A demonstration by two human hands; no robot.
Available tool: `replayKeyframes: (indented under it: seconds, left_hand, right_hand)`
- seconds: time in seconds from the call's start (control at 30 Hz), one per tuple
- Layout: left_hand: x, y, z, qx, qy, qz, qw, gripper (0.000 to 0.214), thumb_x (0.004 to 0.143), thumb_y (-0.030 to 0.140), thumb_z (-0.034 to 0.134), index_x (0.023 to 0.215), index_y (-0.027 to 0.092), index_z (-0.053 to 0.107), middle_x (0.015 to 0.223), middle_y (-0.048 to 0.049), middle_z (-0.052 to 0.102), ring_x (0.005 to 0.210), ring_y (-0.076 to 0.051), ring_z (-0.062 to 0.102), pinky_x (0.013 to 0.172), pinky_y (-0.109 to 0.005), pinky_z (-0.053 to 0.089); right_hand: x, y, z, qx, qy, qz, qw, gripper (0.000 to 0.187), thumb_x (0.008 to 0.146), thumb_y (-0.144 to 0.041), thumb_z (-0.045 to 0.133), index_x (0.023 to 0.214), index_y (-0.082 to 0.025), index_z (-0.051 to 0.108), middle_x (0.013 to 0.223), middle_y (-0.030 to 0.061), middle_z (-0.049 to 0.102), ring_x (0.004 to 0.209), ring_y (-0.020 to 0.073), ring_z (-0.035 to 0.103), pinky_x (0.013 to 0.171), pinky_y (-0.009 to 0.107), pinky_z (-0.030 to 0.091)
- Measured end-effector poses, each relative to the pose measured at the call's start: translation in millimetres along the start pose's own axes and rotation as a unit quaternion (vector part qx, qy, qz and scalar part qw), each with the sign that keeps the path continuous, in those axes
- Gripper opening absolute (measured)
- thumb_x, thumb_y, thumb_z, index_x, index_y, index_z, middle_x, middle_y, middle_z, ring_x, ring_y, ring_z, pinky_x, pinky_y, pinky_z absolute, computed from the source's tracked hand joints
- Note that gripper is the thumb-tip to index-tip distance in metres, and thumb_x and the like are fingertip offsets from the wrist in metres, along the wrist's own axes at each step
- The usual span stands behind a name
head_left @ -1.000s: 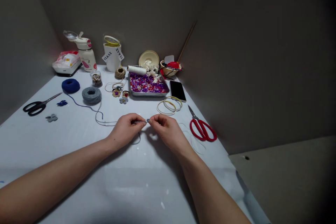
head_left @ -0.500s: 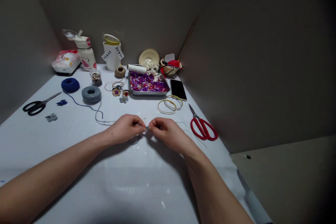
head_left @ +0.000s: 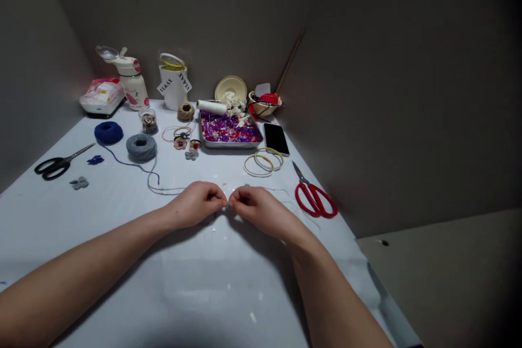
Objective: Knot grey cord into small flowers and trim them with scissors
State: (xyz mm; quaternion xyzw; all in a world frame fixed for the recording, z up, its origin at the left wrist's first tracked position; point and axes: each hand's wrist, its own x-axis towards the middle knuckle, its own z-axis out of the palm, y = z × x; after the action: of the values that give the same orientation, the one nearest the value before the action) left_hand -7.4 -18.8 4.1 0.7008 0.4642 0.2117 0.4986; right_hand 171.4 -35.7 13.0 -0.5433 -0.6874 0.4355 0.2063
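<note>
My left hand and my right hand meet fingertip to fingertip low over the white table, both pinched closed on a thin grey yarn strand. That strand runs back left to the grey yarn ball. What sits exactly between the fingertips is too small to make out. A fine light thread trails right from my right hand toward the red scissors.
A metal tray of purple and red beads stands behind, with a phone and several thin rings beside it. A blue yarn ball, black scissors, a bottle and a white cup lie left and back.
Both hands have sunk slightly toward the table and drawn closer, so the small gap between the fingertips has closed.
</note>
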Motion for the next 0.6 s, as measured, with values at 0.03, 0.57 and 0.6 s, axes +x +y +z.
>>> replayKeyframes:
  seconds: [0.03,0.57,0.6]
  left_hand:
    - [0.7,0.6,0.9,-0.030,0.036,0.000,0.999,0.015,0.073,0.026,0.056,0.072,0.015,0.066,0.061,-0.0007,0.059,0.055,-0.012,0.044,0.055,-0.025,0.032]
    - [4.3,-6.4,18.5,-0.226,0.216,-0.002,0.950,0.022,0.073,0.036,0.065,0.076,0.014,0.067,0.067,-0.0016,0.061,0.059,-0.011,0.047,0.058,-0.026,0.035]
    - [4.3,-6.5,19.1,-0.223,0.217,0.000,0.950,0.022,0.073,0.036,0.065,0.076,0.014,0.067,0.068,-0.0018,0.062,0.060,-0.011,0.048,0.059,-0.026,0.035]
  right_hand:
    - [1.5,0.0,0.2,0.033,0.028,0.002,0.999,0.015,0.076,-0.028,0.053,0.070,-0.017,0.061,0.061,-0.0013,0.055,0.056,0.0108,0.045,0.053,0.024,0.033]
    - [13.3,-1.5,28.9,0.202,0.249,-0.028,0.947,0.017,0.071,-0.034,0.065,0.073,-0.017,0.068,0.072,0.0038,0.067,0.067,0.0156,0.057,0.063,0.029,0.041]
    - [13.0,-2.3,28.6,0.195,0.249,-0.029,0.948,0.016,0.072,-0.033,0.064,0.071,-0.017,0.067,0.070,0.0032,0.066,0.066,0.0153,0.056,0.063,0.028,0.041]
